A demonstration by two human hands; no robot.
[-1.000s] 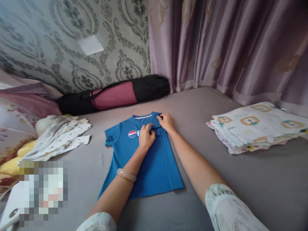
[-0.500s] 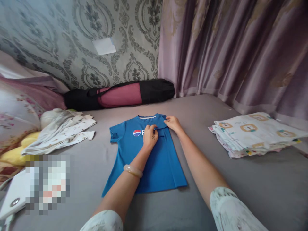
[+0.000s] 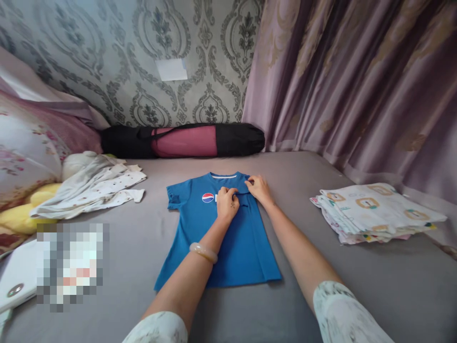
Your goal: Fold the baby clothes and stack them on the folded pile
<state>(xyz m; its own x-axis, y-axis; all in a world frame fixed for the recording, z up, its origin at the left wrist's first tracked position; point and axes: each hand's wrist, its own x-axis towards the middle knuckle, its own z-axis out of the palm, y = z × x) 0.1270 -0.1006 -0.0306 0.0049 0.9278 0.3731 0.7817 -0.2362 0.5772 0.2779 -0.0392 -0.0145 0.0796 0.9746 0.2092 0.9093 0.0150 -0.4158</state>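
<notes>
A blue T-shirt (image 3: pixel 217 243) with a round red, white and blue logo lies flat on the grey bed sheet (image 3: pixel 143 247), its neck pointing away from me. The right side of the shirt is folded inward, with that sleeve lying over the chest. My left hand (image 3: pixel 227 202) is closed on the folded sleeve near the chest print and covers most of the lettering. At the right shoulder, my right hand (image 3: pixel 259 188) pinches the edge of the fabric. The other sleeve (image 3: pixel 178 194) is spread out to the left.
A stack of folded printed cloths (image 3: pixel 374 212) sits at the right. At the left lie rumpled light clothes (image 3: pixel 103 183), a yellow plush thing (image 3: pixel 21 212) and a white device (image 3: pixel 19 271) beside a blurred patch. A black and pink long bag (image 3: pixel 185 141) lies along the wall.
The camera view has shifted slightly. Both hands keep their hold on the shirt, and the right-hand fingers have shifted a little at the shoulder edge. The fold looks nearly the same.
</notes>
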